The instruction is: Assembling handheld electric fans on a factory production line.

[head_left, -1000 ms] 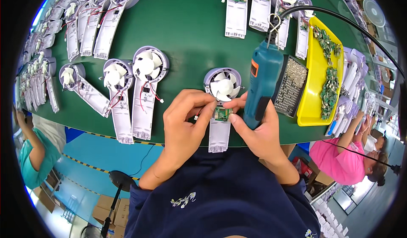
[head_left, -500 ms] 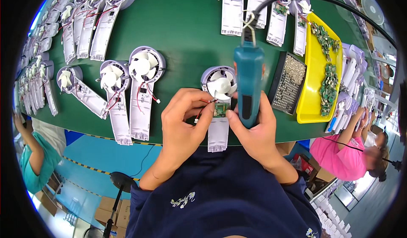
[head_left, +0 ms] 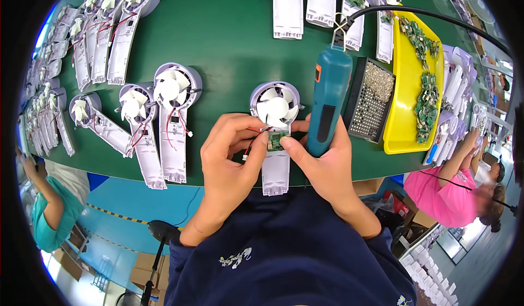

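Note:
A lavender handheld-fan half with white blades lies before me, its handle shell pointing toward me. A small green circuit board sits at the top of that handle. My left hand is closed, thumb and forefinger pinching the board's left edge beside a red wire with a white plug. My right hand grips a teal electric screwdriver against its palm, while its thumb presses on the board's right side. The screwdriver's tip and some fingers are hidden.
Left of me lie several fan halves; more with boards stand at the back. At right are a black screw tray and a yellow tray of circuit boards. A black cable arches overhead. Other people sit at both sides.
The screwdriver has swung a little rightward and turned in my right hand. My right thumb has shifted onto the board. The whole view has moved slightly.

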A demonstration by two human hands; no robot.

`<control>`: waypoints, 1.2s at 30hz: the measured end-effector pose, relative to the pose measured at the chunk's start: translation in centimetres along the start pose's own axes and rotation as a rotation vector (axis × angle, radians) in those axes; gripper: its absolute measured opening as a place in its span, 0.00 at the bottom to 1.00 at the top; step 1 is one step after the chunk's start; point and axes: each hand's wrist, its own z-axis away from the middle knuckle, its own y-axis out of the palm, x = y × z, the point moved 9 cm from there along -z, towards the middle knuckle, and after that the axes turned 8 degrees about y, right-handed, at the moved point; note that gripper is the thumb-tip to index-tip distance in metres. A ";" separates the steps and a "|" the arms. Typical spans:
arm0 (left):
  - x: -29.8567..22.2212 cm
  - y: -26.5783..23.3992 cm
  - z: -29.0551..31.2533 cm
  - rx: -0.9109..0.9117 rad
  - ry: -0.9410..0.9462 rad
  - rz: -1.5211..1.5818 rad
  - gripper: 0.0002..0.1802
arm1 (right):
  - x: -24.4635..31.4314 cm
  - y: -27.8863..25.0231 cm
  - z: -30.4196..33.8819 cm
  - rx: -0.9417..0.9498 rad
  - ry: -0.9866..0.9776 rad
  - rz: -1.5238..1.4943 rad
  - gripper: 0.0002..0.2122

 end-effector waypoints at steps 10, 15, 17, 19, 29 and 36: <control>0.1 0.8 0.0 0.013 -0.022 0.018 0.10 | -0.4 0.1 -0.3 -0.002 0.027 0.016 0.17; 0.3 0.8 0.0 0.014 -0.025 0.028 0.11 | -0.7 0.1 -0.2 0.011 0.041 0.025 0.17; 0.1 0.8 -0.1 0.014 -0.010 0.043 0.11 | -0.4 0.1 -0.3 0.010 0.033 0.037 0.17; 0.1 0.9 -0.1 0.015 -0.010 0.033 0.11 | -0.3 0.1 -0.3 0.010 0.023 0.049 0.17; 0.1 0.8 0.3 0.006 0.027 -0.004 0.10 | -0.9 -0.6 0.1 0.035 0.118 0.001 0.17; -0.8 0.9 0.3 0.117 0.115 -0.195 0.13 | -0.6 -0.3 -0.2 0.031 0.099 0.049 0.17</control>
